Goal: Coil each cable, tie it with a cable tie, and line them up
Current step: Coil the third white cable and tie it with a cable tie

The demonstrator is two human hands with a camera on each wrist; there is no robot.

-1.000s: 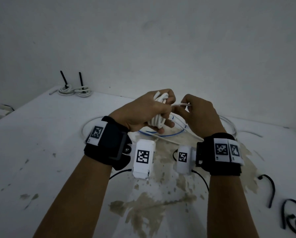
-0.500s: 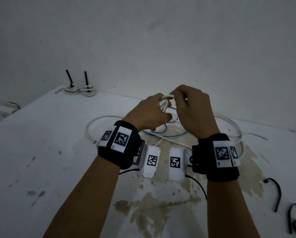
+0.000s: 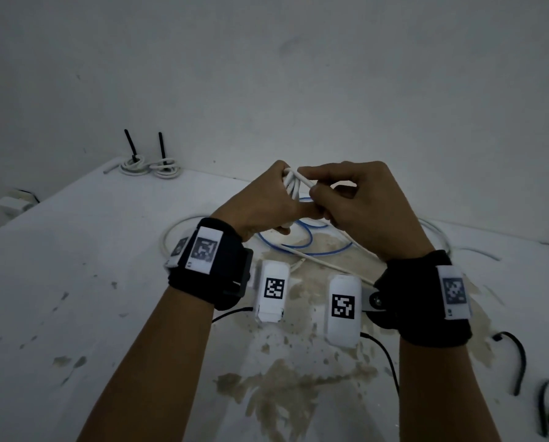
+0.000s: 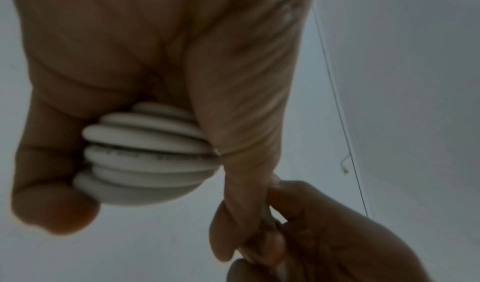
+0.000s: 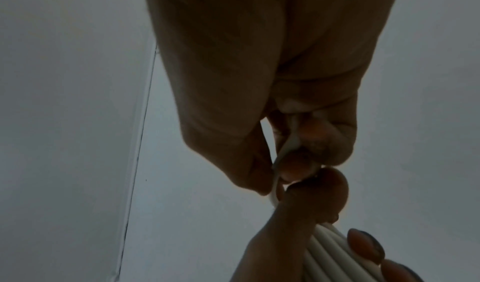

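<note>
My left hand (image 3: 268,199) grips a bundle of white cable coils (image 3: 290,186) above the table; the left wrist view shows several turns of the white cable (image 4: 148,155) packed between thumb and fingers. My right hand (image 3: 340,199) pinches the free strand of the same cable (image 5: 285,146) right beside the bundle and leads it over the coil's top. The tail (image 3: 337,264) runs down to the table under my right wrist. Two tied white coils (image 3: 152,165) with upright black ties lie at the far left corner.
A loose blue cable (image 3: 305,240) and a white cable loop (image 3: 171,234) lie on the stained white table (image 3: 75,282) under my hands. Black cable ties (image 3: 518,362) lie at the right edge. A wall stands close behind the table.
Both hands rose and came together. The right hand carried the free strand from beside the bundle up and over its top, adding a turn; the left hand turned with the coil.
</note>
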